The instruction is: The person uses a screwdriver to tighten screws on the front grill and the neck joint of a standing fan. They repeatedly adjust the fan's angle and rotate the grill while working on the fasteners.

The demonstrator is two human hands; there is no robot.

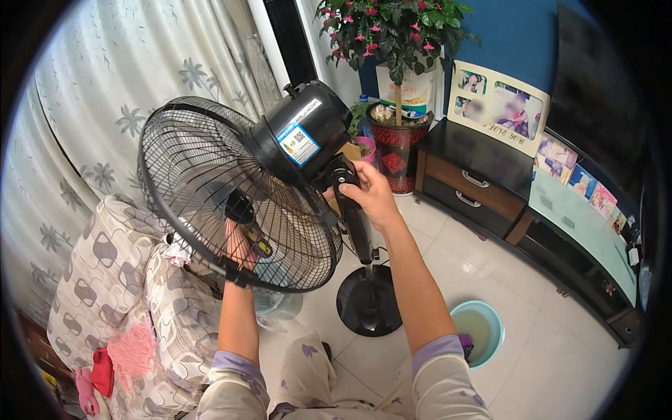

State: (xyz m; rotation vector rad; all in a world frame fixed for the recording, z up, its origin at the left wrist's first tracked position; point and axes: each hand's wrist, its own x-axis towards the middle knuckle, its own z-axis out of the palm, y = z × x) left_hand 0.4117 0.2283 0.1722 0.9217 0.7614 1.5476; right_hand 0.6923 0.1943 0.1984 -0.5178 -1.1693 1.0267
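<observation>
A black standing fan (301, 133) is in front of me, its round wire cage (189, 203) tilted to the left. My right hand (369, 196) grips the fan's neck just under the motor housing, thumb at the pivot joint. The fan's post runs down to a round black base (369, 301) on the floor. My left hand (239, 248) shows only through the cage wires, close to the dark hub (240, 208); its fingers are largely hidden, so I cannot tell what it touches. A yellow-and-black piece (263, 246) shows beside it through the wires.
A light blue basin (479, 332) of cloudy water stands right of the base, a purple thing at its edge. A clear bucket-like container (276, 304) is partly behind the cage. The covered sofa (98, 273) is left; a low cabinet (483, 168) and potted plant (399, 150) are right.
</observation>
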